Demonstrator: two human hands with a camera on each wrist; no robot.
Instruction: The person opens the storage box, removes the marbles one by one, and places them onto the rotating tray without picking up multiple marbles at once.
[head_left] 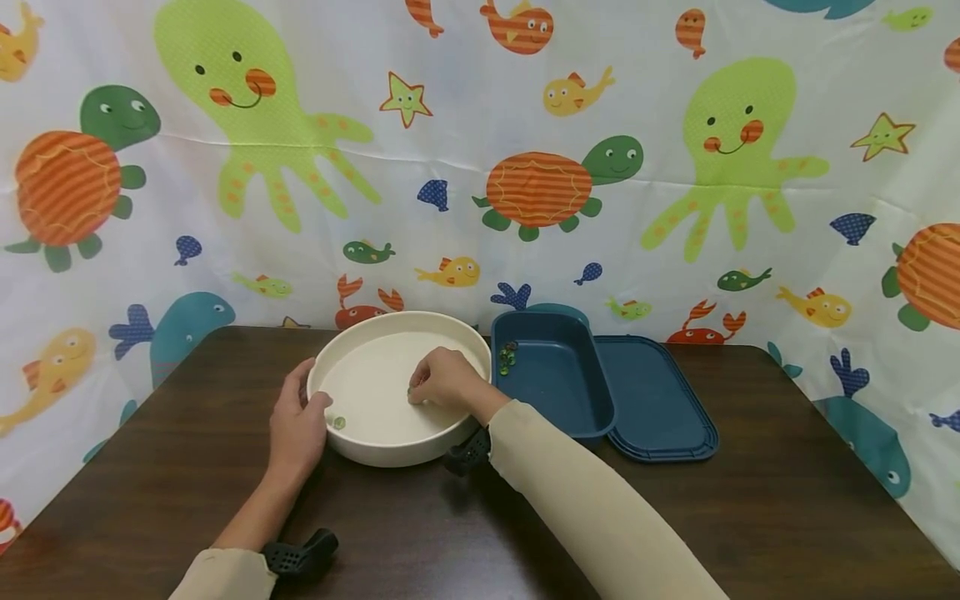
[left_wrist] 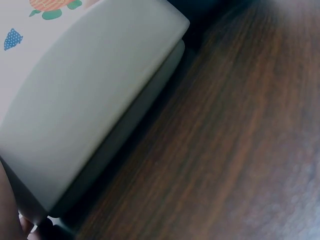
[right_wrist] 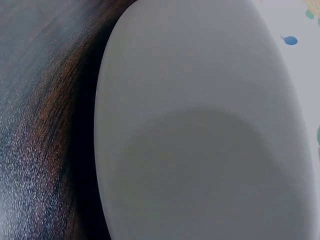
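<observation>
A round cream tray (head_left: 375,367) with a raised rim stands on the table. My left hand (head_left: 296,425) grips its left side, thumb at the rim and fingers round the outer wall. In the left wrist view the tray's outer wall (left_wrist: 95,95) fills much of the frame. Inside the tray, my right hand (head_left: 444,383) pinches a tiny greenish bead (head_left: 411,391), mostly hidden by the fingertips. Small clear-green beads (head_left: 339,422) lie on the tray floor near my left thumb. The right wrist view shows only the tray's wall (right_wrist: 200,75), not the fingers.
Against the tray's right side stands a deep blue container (head_left: 555,387), with several green beads (head_left: 507,358) by its left wall. A flat blue lid (head_left: 660,400) lies right of it on the dark wooden table (head_left: 780,500). A sea-animal printed curtain (head_left: 450,108) hangs behind.
</observation>
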